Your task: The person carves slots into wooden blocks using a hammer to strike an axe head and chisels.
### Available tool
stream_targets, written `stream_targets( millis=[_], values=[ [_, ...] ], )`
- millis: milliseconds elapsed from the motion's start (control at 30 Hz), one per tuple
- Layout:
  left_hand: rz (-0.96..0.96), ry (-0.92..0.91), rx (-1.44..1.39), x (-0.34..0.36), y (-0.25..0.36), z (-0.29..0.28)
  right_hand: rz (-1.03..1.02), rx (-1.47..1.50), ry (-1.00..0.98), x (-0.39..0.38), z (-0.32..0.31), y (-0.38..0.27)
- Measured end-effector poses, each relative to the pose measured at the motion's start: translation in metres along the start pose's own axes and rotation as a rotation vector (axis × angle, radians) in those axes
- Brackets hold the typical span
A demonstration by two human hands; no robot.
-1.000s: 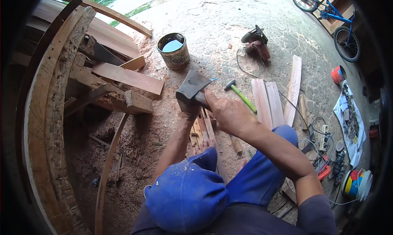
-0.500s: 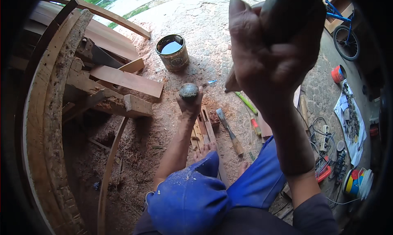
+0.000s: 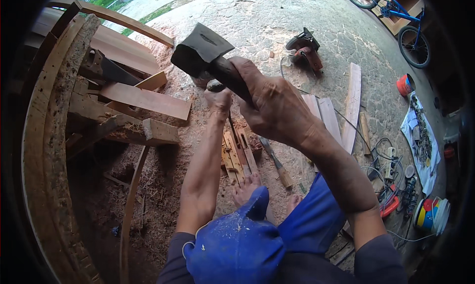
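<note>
**Both hands loaded: axe in right, shafted tool in left**

Right hand: fingers wrapped round the handle of the axe, which is up in the air, head up-left of the hand. Left hand: fingers closed round a shafted tool, rounded dark butt out the top, thin dark shaft showing below, pointing down at the slotted wood strips. Can't tell if its tip touches wood, or if the axe head touches the butt.

Strips lie side by side on the floor, bare foot at their near end. Chisel with wooden handle lies just right of them. Further right: loose boards; beyond those, a red-and-black power tool. Handsaw sits among the timber at left.
</note>
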State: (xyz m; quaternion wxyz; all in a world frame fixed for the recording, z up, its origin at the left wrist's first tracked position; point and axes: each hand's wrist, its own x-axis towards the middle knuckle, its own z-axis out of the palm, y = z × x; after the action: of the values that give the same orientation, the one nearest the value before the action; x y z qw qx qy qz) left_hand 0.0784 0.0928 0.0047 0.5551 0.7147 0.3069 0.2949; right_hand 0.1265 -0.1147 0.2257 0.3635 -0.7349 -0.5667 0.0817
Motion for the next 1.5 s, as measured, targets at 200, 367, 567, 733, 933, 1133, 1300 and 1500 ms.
stream_targets(
  millis=[200, 367, 567, 733, 933, 1133, 1300, 1500],
  values=[
    [0.309, 0.202, -0.236, -0.058, -0.030, 0.044, 0.128, -0.387, -0.574, -0.026, 0.025, 0.055],
    [-0.055, -0.073, -0.454, 0.016, -0.034, 0.015, 0.143, -0.225, -0.356, 0.020, 0.028, 0.048],
    [0.449, 0.220, 0.131, -0.020, -0.033, 0.038, 0.156, -0.297, -0.454, -0.002, 0.047, 0.086],
    [-0.077, 0.224, -0.017, 0.048, -0.056, 0.030, 0.210, 0.148, -0.247, -0.030, 0.045, 0.088],
    [0.316, 0.446, 0.022, 0.008, -0.032, 0.054, 0.577, 0.603, -0.023, -0.081, 0.067, 0.105],
    [-0.141, 0.219, 0.313, 0.048, -0.065, 0.036, 0.780, 0.875, 0.030, -0.090, 0.065, 0.106],
    [0.190, 0.351, 0.034, -0.018, -0.014, 0.044, 0.823, 0.955, 0.137, -0.097, 0.060, 0.104],
    [-0.335, 0.191, 0.117, 0.070, -0.035, 0.029, 0.743, 0.860, 0.107, -0.088, 0.053, 0.116]
  ],
)
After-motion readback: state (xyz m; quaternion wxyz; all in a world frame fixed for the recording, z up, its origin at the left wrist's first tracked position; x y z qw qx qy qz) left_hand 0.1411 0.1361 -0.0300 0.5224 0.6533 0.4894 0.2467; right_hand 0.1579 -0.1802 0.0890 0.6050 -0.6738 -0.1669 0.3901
